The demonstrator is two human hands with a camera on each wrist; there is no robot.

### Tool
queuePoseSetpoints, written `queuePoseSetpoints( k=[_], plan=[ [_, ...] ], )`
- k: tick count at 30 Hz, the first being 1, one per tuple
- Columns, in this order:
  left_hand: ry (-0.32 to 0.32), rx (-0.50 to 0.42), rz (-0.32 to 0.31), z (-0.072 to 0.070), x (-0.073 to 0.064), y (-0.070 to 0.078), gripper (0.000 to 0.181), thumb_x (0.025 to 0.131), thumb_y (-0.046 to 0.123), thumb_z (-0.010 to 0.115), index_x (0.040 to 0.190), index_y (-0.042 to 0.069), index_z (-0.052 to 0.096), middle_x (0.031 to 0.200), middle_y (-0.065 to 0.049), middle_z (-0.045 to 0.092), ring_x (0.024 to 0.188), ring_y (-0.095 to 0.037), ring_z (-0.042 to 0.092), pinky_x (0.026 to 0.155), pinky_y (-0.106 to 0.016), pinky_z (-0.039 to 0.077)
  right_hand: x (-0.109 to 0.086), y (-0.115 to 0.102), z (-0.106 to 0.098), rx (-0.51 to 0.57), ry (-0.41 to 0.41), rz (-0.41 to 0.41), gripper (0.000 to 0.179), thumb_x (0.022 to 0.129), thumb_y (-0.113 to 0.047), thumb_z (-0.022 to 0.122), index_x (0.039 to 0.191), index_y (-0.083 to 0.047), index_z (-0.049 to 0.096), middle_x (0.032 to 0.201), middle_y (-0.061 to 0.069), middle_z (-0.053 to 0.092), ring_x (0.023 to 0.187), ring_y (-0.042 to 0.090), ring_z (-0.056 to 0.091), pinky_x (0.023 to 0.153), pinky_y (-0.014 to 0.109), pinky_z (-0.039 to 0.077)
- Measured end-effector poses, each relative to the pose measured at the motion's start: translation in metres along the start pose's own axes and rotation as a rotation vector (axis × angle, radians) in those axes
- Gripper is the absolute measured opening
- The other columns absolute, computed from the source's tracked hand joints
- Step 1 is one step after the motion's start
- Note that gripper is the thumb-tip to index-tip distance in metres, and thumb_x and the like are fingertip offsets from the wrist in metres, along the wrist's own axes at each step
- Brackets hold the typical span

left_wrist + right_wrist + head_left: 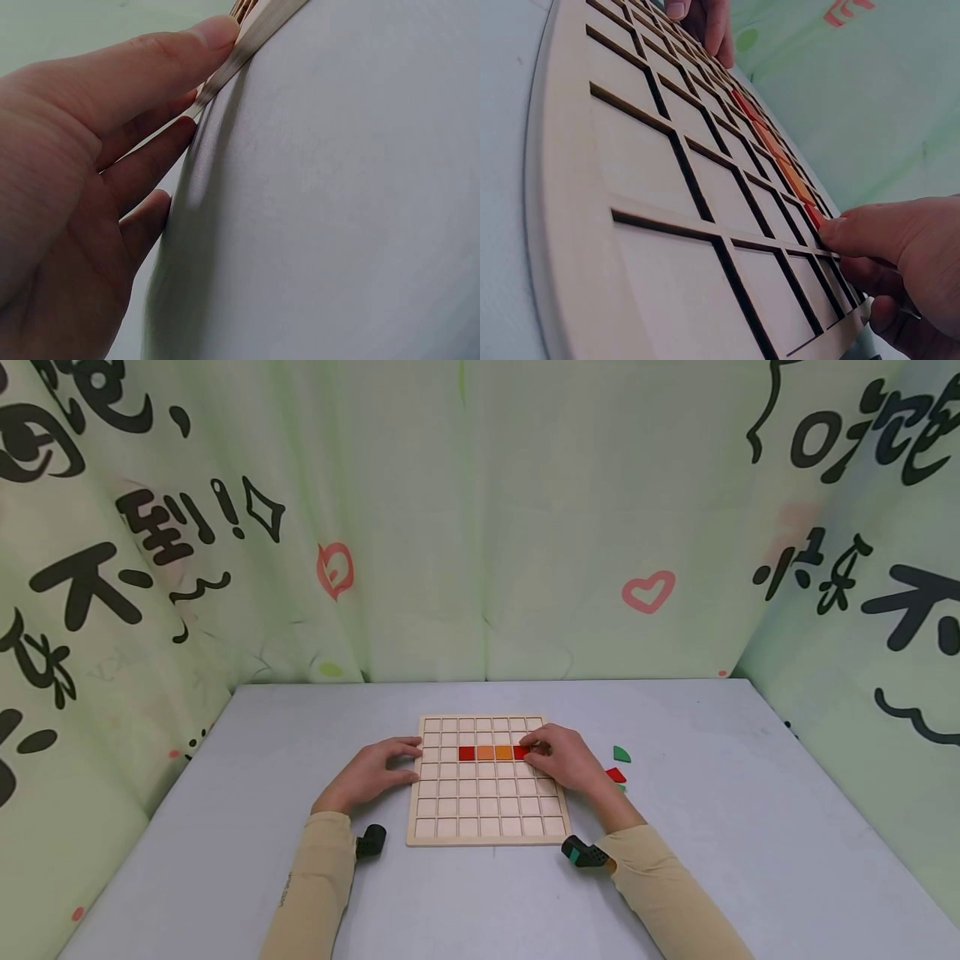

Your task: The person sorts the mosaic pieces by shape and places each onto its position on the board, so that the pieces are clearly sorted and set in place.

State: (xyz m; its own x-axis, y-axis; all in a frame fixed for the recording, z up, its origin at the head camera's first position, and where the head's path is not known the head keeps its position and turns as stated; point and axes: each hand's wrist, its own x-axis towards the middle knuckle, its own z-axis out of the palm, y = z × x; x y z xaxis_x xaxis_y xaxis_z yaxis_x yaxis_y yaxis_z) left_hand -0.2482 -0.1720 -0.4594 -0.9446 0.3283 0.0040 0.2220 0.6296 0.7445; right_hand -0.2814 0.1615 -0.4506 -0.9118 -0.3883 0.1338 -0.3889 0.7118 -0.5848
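A square wooden grid board [489,841] lies on the table with rows of square cells. One row near its far side holds a red square tile [467,753], then two orange tiles [494,752], then a second red tile [519,752]. My right hand [561,756] pinches this second red tile between thumb and fingers at its cell, partly covering it; the right wrist view shows the thumb [847,232] on its edge. My left hand [375,770] rests against the board's left edge, thumb and fingers extended and spread along the rim [262,34].
To the right of the board, by the right forearm, lie a green quarter-round piece [622,754], a red piece [617,775] and a green piece [622,788] mostly hidden by the arm. Printed curtains [555,527] enclose the white table [300,718] at the back and sides.
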Motion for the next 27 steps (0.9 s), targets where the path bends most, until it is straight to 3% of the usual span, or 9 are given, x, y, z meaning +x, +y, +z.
queuePoseSetpoints(
  k=[27],
  plan=[
    [0.005, 0.016, -0.013, 0.0007, 0.0005, -0.0002, 0.041, 0.086, 0.017, 0.076, 0.125, 0.008, 0.066, 0.146, -0.003, 0.050, 0.140, -0.029, 0.037, 0.114, -0.047, 0.032, -0.0061, 0.0029, -0.0075, 0.048, 0.037, 0.070, 0.029, 0.090, -0.015, 0.070, 0.117, -0.005, 0.069, 0.114, 0.008, 0.066, 0.093, 0.021, 0.060, 0.084, 0.037, 0.054]
  ],
)
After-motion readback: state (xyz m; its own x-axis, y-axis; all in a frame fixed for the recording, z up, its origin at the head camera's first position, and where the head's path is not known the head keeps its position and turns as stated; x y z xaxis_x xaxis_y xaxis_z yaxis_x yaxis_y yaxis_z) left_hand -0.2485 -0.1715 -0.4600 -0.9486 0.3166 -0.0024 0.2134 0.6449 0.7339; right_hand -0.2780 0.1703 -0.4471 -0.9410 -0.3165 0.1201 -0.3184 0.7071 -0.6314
